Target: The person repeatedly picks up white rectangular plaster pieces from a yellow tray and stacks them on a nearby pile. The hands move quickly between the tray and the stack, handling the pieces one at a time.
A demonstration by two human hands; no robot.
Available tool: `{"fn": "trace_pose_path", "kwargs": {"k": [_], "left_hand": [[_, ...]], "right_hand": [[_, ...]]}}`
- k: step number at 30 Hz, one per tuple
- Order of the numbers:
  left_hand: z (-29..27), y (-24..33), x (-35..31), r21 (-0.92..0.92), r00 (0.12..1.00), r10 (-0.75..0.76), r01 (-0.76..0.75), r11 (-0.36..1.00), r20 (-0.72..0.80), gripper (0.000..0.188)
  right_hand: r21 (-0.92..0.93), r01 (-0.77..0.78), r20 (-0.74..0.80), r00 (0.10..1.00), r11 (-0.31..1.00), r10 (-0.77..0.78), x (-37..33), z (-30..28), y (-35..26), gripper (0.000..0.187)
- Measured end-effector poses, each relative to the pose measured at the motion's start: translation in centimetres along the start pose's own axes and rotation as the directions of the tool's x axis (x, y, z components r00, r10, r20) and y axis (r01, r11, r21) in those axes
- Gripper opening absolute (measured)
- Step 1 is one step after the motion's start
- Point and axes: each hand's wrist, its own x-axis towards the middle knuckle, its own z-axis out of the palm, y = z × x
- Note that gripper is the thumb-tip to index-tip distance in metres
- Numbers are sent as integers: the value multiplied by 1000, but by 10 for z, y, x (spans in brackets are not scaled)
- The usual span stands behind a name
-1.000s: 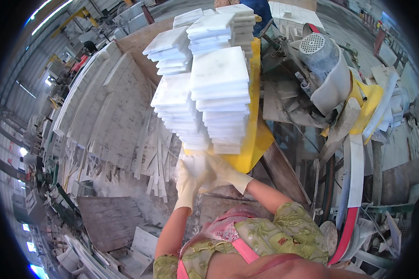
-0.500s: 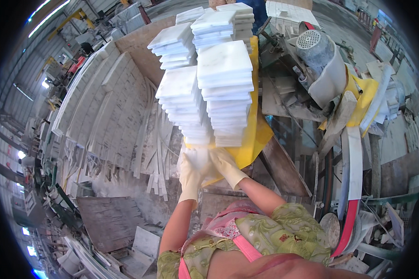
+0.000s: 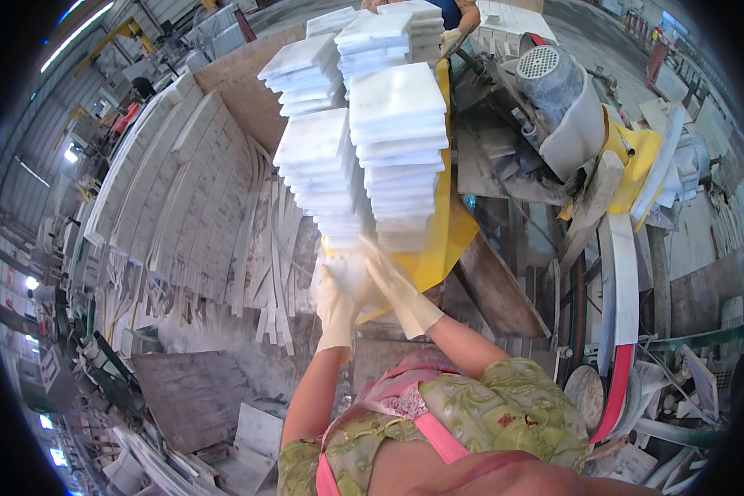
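Both hands wear cream rubber gloves. A white square stone tile (image 3: 346, 274) lies low in front of me, at the near end of the stacks. My left hand (image 3: 336, 304) is closed on its left side, thumb up along the edge. My right hand (image 3: 391, 283) rests along the tile's right side, fingers stretched out toward its far edge and touching it. Just beyond my fingers rise two tall stacks of white marble tiles, a left stack (image 3: 312, 153) and a right stack (image 3: 398, 112). They stand on a yellow sheet (image 3: 450, 248).
Shorter tile stacks (image 3: 302, 66) stand farther back, where another person's gloved hand (image 3: 450, 40) shows. Long stone strips (image 3: 202, 186) lean at left. A dusty motor (image 3: 546, 78) stands at right, beside wooden planks (image 3: 500, 285). A broad board (image 3: 192, 397) lies at lower left.
My right hand has slid forward, its fingers now straighter and at the tile's far edge. My left hand stays at the tile's left side. The other person's hand has come into view.
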Motion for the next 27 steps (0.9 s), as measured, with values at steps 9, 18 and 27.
{"fn": "trace_pose_path", "kwargs": {"k": [9, 18, 27], "left_hand": [[13, -10, 15, 4, 994, 64, -64, 998, -84, 113], [-37, -47, 6, -483, 937, 312, -203, 852, 157, 80], [-30, -60, 52, -572, 919, 266, -56, 819, 291, 89]], "right_hand": [[-781, 125, 153, 988, 612, -7, -10, -23, 25, 47], [-436, -20, 49, 998, 900, 46, -36, -20, -7, 59], [-248, -655, 115, 712, 714, 693, -91, 16, -66, 36]]}}
